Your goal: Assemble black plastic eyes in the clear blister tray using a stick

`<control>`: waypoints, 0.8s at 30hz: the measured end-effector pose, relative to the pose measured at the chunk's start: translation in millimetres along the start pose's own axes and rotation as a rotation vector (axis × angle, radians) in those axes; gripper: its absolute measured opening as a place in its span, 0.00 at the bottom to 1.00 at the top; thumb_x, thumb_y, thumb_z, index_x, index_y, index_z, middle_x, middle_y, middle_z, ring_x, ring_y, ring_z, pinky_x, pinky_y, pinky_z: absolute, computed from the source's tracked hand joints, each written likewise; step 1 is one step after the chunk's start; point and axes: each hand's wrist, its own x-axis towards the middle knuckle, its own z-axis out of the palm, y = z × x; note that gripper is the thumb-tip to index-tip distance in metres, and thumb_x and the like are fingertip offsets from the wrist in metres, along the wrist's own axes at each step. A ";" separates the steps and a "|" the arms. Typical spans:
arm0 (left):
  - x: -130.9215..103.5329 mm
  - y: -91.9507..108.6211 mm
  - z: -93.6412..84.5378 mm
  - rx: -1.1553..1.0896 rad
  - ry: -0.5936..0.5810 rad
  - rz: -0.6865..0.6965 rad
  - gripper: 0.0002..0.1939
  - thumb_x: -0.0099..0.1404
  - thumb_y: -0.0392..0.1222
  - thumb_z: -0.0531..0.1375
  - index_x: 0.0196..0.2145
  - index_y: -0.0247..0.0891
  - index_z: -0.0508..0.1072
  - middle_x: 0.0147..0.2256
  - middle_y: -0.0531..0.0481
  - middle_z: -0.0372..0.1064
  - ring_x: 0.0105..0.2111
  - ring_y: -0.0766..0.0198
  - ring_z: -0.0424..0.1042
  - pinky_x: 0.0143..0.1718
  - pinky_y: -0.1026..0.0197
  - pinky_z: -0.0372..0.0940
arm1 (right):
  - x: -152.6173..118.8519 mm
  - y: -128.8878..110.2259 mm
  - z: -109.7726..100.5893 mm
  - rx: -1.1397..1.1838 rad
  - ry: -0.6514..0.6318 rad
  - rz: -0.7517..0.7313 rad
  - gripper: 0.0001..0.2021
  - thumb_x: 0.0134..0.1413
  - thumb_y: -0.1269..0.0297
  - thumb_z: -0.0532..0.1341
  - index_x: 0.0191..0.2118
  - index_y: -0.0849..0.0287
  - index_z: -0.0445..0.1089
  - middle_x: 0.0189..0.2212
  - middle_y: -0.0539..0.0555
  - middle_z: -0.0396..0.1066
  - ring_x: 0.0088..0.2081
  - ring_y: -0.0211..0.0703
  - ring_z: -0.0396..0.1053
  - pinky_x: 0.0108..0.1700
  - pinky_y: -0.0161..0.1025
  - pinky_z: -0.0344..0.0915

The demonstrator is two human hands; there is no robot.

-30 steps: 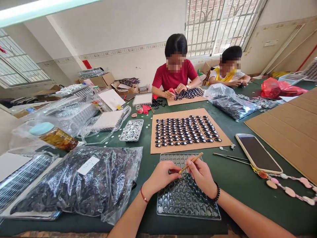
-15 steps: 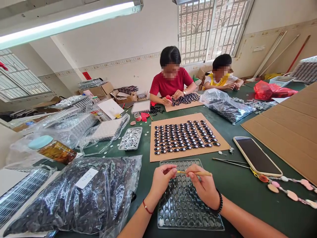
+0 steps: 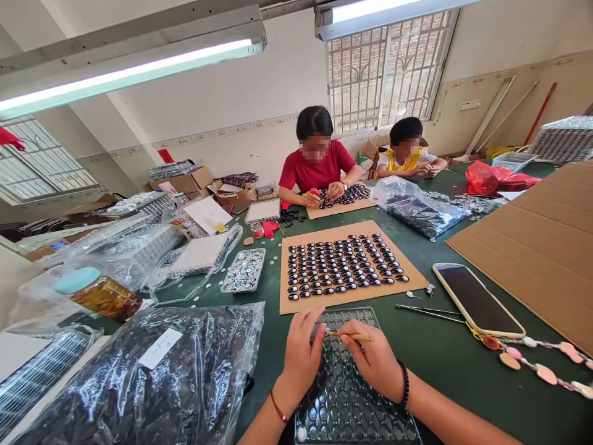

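Observation:
My right hand (image 3: 376,364) pinches a thin wooden stick (image 3: 361,337), brush-like in shape, which points left over the plastic tray. My left hand (image 3: 301,352) is beside the stick's tip, fingers stretched upward and thumb apart. Something small and shiny shows at the tip, too small to name. Beneath both hands lies a clear tray (image 3: 354,414) of round pockets. One small white piece (image 3: 301,434) sits in its lower left corner. Beyond the tray, rows of black oval pieces with white spots (image 3: 343,266) lie on a cardboard sheet (image 3: 290,305).
Left are a bag of black pieces (image 3: 134,383), a tub of small silvery pieces (image 3: 243,271) and a lidded jar (image 3: 104,293). Right are tweezers (image 3: 430,313), a phone (image 3: 479,300) with a beaded strap and more cardboard (image 3: 532,228). Two people (image 3: 319,164) sit across the table.
My left hand has opened from a pinch at the stick's tip, its fingers now stretched upward. My right hand has shifted slightly left with the stick. The camera view has tilted up a little.

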 end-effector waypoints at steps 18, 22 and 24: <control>0.3 -1.6 3.7 0.246 -0.150 -0.048 0.12 0.64 0.43 0.46 0.30 0.37 0.65 0.30 0.48 0.65 0.32 0.61 0.63 0.34 0.59 0.57 | -0.1 6.6 3.7 -0.063 -0.065 -0.031 0.08 0.59 0.67 0.49 0.34 0.58 0.64 0.26 0.51 0.67 0.28 0.38 0.65 0.31 0.34 0.57; 1.0 -5.1 4.3 0.173 -0.174 -0.142 0.14 0.64 0.45 0.45 0.27 0.38 0.64 0.28 0.50 0.65 0.30 0.62 0.62 0.31 0.61 0.56 | 0.7 7.5 3.9 -0.056 -0.040 -0.038 0.09 0.59 0.67 0.49 0.33 0.58 0.65 0.26 0.51 0.68 0.28 0.37 0.66 0.31 0.34 0.59; 1.7 -5.5 4.3 0.081 -0.177 -0.188 0.15 0.65 0.45 0.44 0.26 0.37 0.63 0.27 0.50 0.65 0.28 0.63 0.62 0.31 0.62 0.56 | 1.2 8.5 4.0 -0.054 -0.005 -0.033 0.08 0.59 0.66 0.50 0.33 0.58 0.65 0.26 0.51 0.69 0.28 0.37 0.66 0.31 0.33 0.59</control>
